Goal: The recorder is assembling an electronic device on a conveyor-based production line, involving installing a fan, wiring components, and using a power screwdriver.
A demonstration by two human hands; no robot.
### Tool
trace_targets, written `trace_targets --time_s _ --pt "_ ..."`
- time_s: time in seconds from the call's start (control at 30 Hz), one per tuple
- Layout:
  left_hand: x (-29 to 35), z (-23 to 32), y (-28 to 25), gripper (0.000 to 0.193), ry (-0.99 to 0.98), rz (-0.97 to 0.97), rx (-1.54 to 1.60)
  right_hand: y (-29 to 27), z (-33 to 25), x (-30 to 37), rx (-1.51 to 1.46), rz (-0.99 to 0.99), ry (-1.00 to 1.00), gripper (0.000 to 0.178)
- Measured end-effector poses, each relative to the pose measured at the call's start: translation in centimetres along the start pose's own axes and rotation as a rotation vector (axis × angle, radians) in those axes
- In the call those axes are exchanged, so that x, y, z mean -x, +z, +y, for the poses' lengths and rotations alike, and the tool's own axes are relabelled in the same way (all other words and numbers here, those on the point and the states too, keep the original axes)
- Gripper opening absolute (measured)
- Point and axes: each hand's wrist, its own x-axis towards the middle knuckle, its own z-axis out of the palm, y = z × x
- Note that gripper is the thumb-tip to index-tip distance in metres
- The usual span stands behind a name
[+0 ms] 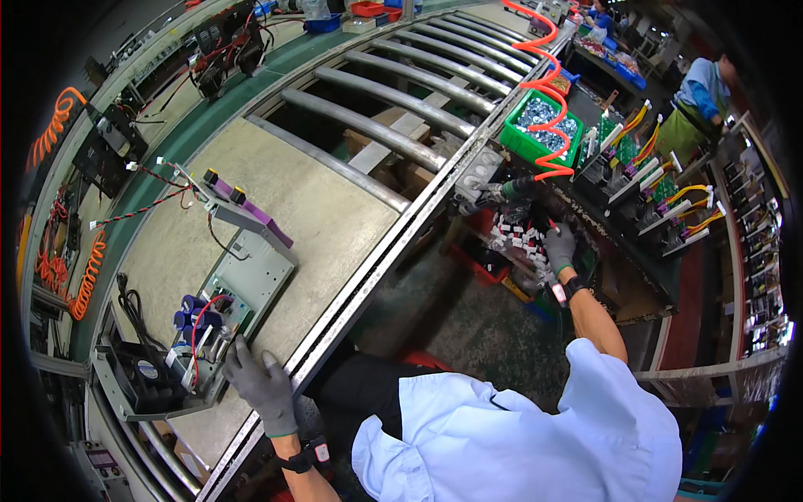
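Resting: left hand, gloved, fingers spread flat on chassis corner, gripping nothing.
Reaching: right hand, gloved, fingers curled among white connectors; hold unclear.
Chassis: near tabletop edge, long axis running away rightward; holds blue capacitors, black fan.
Green bin: full of screws.

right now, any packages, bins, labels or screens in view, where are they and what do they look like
Green bin: right of the rollers, rectangular, full of silvery small parts.
Red tray: top edge, shallow, rectangular.
Blue tray: beside the red tray, small.
Round label: on the black fan, lower left, white and blue.
No lit screen shows.
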Motion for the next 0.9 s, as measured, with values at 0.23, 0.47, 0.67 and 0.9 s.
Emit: trace_targets --time_s 0.23,0.47,0.67,0.9 --pt "0.4 -0.7 0.8 0.059 0.059 0.047 0.025 -6.1 -13.2 5.2 0.005 0.239 -0.367 0.018" --pt "-0.5 -1.8 0.2 0.038 0.014 0.086 -0.086 -7.4 -31.8 9.6 -0.744 -0.007 -0.379 0.021" --pt "-2.2 -1.8 0.6 0.017 -0.052 0.208 -0.083 -4.4 -44.0 13.2 -0.716 -0.624 -0.399 0.025" --pt "-0.8 -1.8 0.9 0.017 -0.054 0.18 -0.029 0.7 -63.0 23.8 -0.803 -0.799 -1.318 0.026"
